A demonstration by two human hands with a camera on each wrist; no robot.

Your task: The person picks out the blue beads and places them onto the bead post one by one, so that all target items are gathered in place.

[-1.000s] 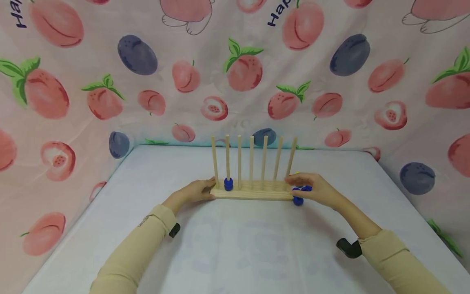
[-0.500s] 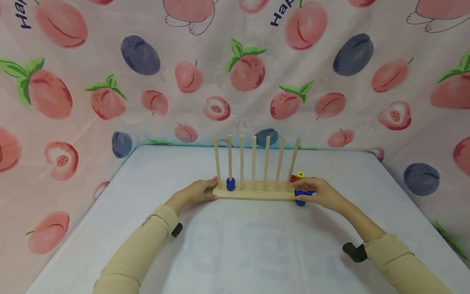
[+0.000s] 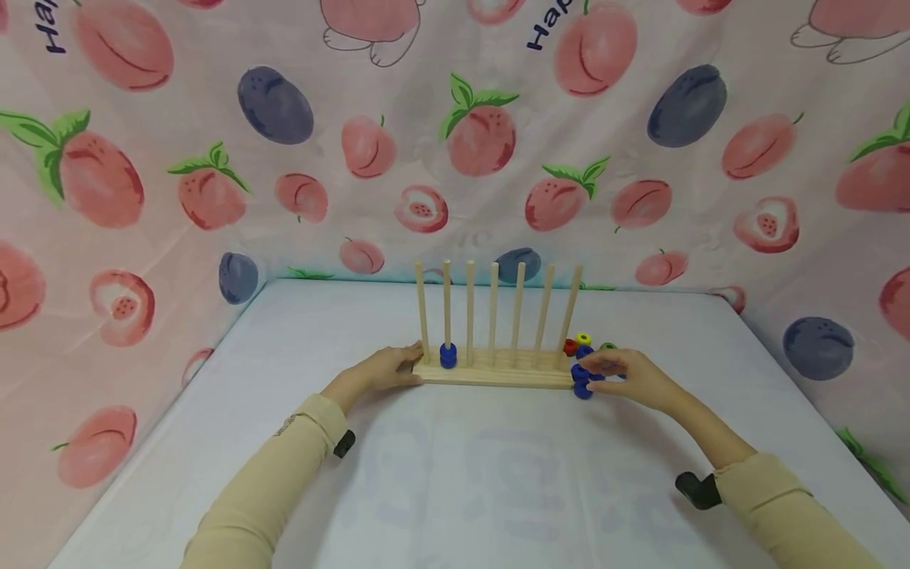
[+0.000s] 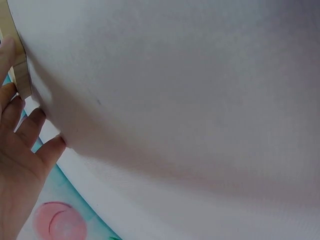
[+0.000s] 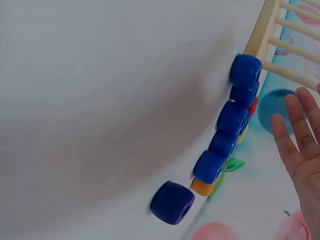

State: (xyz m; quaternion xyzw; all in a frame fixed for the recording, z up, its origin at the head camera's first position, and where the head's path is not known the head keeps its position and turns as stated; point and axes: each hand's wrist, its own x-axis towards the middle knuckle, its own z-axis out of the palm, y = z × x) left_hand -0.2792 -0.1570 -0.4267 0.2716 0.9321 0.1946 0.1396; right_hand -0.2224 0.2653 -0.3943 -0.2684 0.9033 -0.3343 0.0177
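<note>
A wooden peg rack with a row of upright pegs stands on the white table. Blue beads are stacked low on its second peg from the left. My left hand holds the base's left end, thumb in front; in the left wrist view its other fingers touch the table. Beyond the rack's right end lie several loose blue beads. Over them is my right hand, thumb and fingers apart with nothing between them. The right wrist view shows its fingers straight.
Among the loose beads are a red one, a yellow one, a green one and an orange one. One dark blue bead sits apart. A fruit-patterned cloth hangs behind the table.
My right hand has drawn back to the right from the rack's end, uncovering the red, yellow and some blue beads. My left hand stays at the left end. The head view has shifted slightly.
</note>
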